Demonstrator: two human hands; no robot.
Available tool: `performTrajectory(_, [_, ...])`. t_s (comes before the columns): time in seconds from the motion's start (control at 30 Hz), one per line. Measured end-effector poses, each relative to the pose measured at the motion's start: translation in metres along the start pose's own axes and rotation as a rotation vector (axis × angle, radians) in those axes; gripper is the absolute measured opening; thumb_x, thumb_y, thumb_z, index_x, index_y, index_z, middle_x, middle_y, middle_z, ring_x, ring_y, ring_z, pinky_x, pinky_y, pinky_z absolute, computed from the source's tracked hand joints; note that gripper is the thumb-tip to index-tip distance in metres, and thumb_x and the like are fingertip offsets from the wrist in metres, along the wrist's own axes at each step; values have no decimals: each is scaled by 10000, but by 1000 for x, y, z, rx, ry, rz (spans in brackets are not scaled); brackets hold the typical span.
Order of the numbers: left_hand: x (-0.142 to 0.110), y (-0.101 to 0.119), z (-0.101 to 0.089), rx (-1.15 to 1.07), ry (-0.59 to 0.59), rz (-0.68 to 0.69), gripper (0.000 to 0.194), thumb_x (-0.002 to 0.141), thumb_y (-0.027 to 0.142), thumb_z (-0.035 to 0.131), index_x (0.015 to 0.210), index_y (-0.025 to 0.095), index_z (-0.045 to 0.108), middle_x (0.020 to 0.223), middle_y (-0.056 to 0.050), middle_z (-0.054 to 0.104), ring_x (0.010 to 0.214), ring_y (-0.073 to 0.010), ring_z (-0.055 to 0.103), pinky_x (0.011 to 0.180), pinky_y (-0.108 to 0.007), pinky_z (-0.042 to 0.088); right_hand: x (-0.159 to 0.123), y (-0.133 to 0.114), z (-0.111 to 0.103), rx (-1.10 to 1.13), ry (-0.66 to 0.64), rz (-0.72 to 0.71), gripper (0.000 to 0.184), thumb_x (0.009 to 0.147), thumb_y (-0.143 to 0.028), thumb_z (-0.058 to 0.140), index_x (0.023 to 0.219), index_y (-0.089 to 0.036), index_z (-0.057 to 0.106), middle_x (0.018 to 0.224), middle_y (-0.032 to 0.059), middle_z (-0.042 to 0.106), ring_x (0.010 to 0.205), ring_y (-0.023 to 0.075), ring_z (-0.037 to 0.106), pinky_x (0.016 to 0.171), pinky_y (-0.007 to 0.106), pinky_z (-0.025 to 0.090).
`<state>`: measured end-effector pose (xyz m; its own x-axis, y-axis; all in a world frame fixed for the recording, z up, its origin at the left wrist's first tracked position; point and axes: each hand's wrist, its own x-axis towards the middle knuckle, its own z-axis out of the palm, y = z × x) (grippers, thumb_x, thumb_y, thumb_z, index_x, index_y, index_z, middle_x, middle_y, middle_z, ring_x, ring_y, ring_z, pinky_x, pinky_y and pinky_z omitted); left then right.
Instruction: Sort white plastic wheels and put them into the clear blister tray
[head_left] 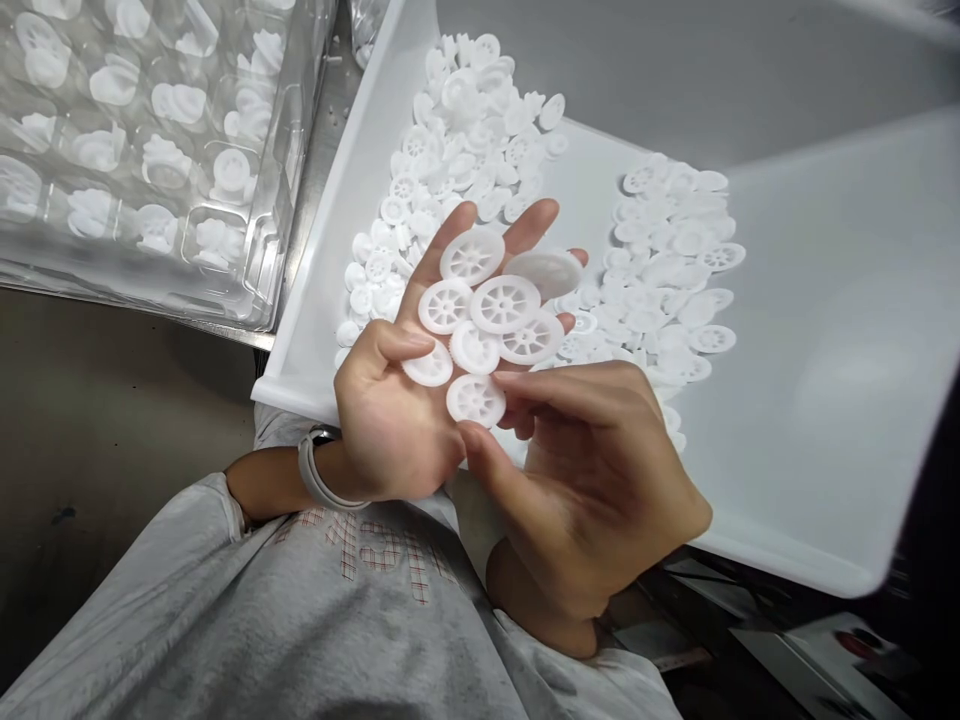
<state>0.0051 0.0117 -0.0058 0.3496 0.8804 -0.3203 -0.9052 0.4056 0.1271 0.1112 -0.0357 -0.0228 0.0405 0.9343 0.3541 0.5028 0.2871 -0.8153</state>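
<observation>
Eight white wheels (472, 345) are at the centre of the frame. Seven lie on the left hand (401, 430), which is palm up with its fingers spread and its thumb over one wheel's edge; one of the seven stands tilted. The eighth wheel (476, 401) is pinched between thumb and forefinger of the right hand (592, 490), just below the others. One band (311, 475) circles the left wrist.

Behind the hands, one white bin (825, 310) holds loose pieces too many to count, heaped at upper centre (472, 130) and right of centre (675, 250). At upper left, one clear tray (259, 300) has over a dozen filled compartments. It sits on a metal surface (322, 150). At lower right is a grey box (832, 660) with one red round part (859, 643).
</observation>
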Motion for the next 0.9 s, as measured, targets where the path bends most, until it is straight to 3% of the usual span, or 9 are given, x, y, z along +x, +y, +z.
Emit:
performTrajectory(0.17, [2,-1,4,-38,12,5,463,726,181,369,1126,262,588,1072,24,711,1304,-199,567,936,-294,509,0,-2,2,27,19,-17,499,722,-52,758,1123,-338,682,863,33,606,726,222,513,569,411,424])
performTrajectory(0.4, [3,-2,6,-10,60,5,446,700,211,393,1081,283,613,1087,39,703,1299,-194,567,912,-277,524,0,0,1,65,24,-24,498,706,-48,776,1126,-297,676,879,38,610,742,218,501,580,422,420])
performTrajectory(0.5, [2,-2,6,2,87,0,539,694,210,384,1183,290,595,1130,32,698,1353,-208,519,994,-326,491,0,0,2,42,17,-10,476,709,-69,784,1105,-304,661,864,34,601,755,224,506,568,412,409])
performTrajectory(0.63, [1,-2,5,42,57,10,719,716,206,353,1421,303,453,1228,33,683,1323,-219,548,1093,-387,422,1,-1,1,39,0,20,451,724,-96,789,1091,-314,642,882,33,596,769,225,516,574,405,422])
performTrajectory(0.77, [0,-2,4,78,50,22,733,747,211,341,1470,308,415,1260,44,679,1308,-214,562,1092,-374,430,1,0,0,64,-14,5,417,729,-93,782,1072,-291,655,878,35,601,743,215,504,582,416,441])
performTrajectory(0.9, [0,-1,6,77,33,14,743,749,204,335,1484,295,397,1314,35,655,1351,-234,525,1151,-434,382,1,0,-1,60,-25,21,415,754,-101,759,1093,-317,655,885,27,603,736,211,498,585,418,456])
